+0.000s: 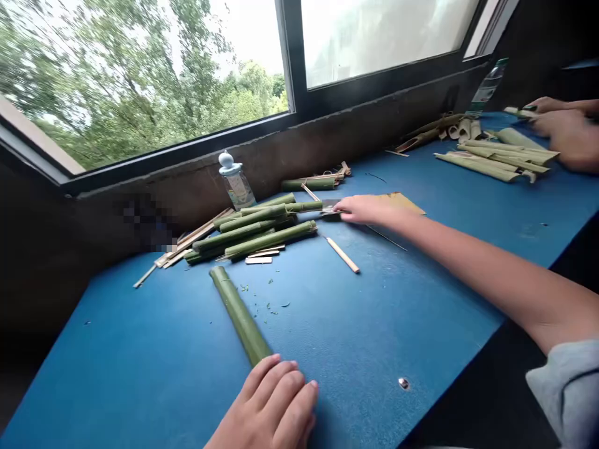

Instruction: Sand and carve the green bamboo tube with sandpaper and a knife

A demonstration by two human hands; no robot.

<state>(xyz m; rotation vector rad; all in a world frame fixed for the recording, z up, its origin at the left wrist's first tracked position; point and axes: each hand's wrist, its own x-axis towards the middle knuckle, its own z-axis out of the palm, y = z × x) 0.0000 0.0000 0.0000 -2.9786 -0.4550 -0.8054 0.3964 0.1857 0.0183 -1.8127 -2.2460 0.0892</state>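
Note:
A single green bamboo section (238,315) lies on the blue table (163,362), pointing toward me. My left hand (269,405) rests over its near end, fingers curled down on it. My right hand (362,209) is stretched out to the middle of the table, its fingers closed on a small metal blade (329,206). The blade's tip touches the right end of a pile of green bamboo sections (255,227). A tan flat piece (405,201) lies just behind that hand.
A pale thin stick (342,254) and split strips (194,238) lie around the pile. A small clear bottle (236,181) stands by the window ledge. At the far right, another person's hands (566,134) work beside more bamboo pieces (500,159) and a green-labelled bottle (486,87).

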